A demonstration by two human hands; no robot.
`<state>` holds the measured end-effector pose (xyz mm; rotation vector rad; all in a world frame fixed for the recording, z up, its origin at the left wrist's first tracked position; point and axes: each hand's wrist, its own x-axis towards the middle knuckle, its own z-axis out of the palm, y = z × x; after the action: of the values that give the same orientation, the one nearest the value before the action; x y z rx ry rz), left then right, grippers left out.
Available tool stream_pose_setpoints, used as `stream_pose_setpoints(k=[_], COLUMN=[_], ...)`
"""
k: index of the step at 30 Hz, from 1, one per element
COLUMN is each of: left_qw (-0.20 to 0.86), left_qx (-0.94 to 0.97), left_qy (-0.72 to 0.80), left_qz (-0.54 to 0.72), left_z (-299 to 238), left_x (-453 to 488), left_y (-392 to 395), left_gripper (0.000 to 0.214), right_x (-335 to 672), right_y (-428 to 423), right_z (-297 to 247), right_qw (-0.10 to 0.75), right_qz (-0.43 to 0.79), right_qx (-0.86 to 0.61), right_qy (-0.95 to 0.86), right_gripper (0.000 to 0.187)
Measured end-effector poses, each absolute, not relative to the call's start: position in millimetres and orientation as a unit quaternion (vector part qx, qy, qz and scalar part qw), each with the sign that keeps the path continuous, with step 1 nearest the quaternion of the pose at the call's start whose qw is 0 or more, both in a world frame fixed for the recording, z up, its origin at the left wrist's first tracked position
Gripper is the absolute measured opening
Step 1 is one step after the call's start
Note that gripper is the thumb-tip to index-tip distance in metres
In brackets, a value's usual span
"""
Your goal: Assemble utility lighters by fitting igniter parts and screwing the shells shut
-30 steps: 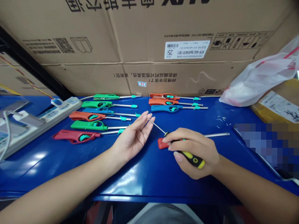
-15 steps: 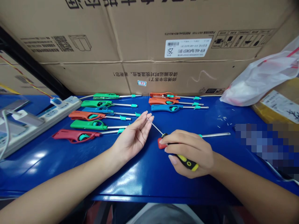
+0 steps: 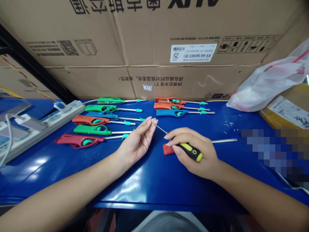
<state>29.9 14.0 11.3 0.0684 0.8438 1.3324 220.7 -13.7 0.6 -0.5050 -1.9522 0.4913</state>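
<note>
My right hand [image 3: 196,151] is closed around the black and yellow handle of a screwdriver [image 3: 190,150]. Its thin shaft slants up and left to the fingertips of my left hand [image 3: 140,141]. There my left thumb and fingers come together at the tip, palm turned up; whatever small thing they pinch is too small to make out. Beneath my right hand lies a red lighter [image 3: 167,149], its middle covered and its metal tube sticking out to the right. Left of my left hand lie several long-necked lighters, among them a red lighter [image 3: 77,140] and a green lighter [image 3: 90,129].
Behind stands a large cardboard box [image 3: 149,72]. More lighters, including a blue lighter [image 3: 171,112], lie along its foot. A white power strip [image 3: 45,124] runs along the left. Small pale pieces [image 3: 229,124] lie scattered at right, near a plastic bag [image 3: 263,83].
My right fingers have shifted their grip on the screwdriver, and its handle now shows above the thumb. My left hand stays nearly in place at the tip. The view has tilted up slightly.
</note>
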Motion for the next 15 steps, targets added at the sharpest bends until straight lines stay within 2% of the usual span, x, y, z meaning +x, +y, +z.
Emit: stream_pose_setpoints(k=[7, 10, 13, 15], left_qw=[0.725, 0.74, 0.697, 0.627], left_qx=[0.074, 0.136, 0.255, 0.398], left_qy=[0.369, 0.362, 0.4, 0.448], left_qz=[0.577, 0.55, 0.538, 0.498], left_z=[10, 10, 6, 2], left_x=[30, 28, 24, 22], left_y=[11, 8, 7, 6], left_gripper=[0.023, 0.033, 0.039, 0.042], right_x=[220, 225, 234, 239], right_y=[-10, -4, 5, 13], right_z=[5, 8, 14, 19], right_qw=[0.54, 0.588, 0.641, 0.663], right_qz=[0.261, 0.303, 0.341, 0.335], right_qx=[-0.255, -0.264, -0.262, -0.271], right_qy=[-0.758, -0.703, -0.636, -0.612], right_gripper=[0.01, 0.013, 0.014, 0.014])
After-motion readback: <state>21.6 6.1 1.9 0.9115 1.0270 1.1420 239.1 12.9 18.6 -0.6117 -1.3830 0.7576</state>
